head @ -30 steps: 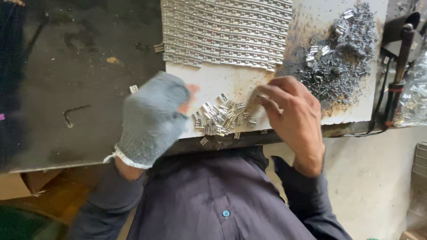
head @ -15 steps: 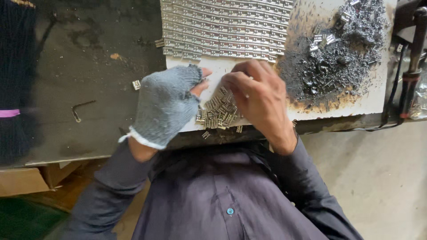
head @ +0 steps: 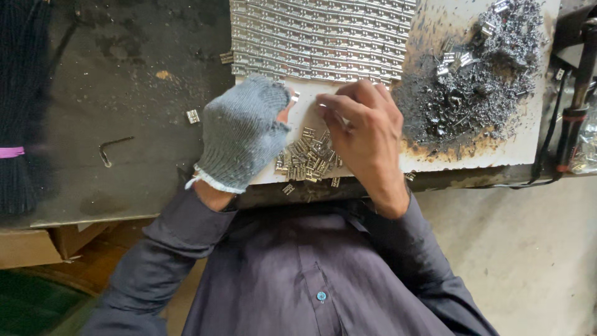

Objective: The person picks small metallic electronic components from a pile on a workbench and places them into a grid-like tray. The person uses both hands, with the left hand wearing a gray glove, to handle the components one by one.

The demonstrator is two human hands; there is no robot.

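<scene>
Small metal clips (head: 309,158): loose heap beneath both hands, on the white board (head: 497,143). Likely light, stiff, slippery; pinch edgewise. Gloved left hand (head: 239,134) and bare right hand (head: 367,134): fingertips pinching one clip (head: 295,96) between them.

Glove (head: 239,134): grey knitted cloth, fingerless. Clips (head: 309,158): small, shiny metal. Board (head: 528,134): pale, scorched, rough. Shavings (head: 479,99): dull grey metal. Bench (head: 124,93): dark, matt, grimy.
</scene>
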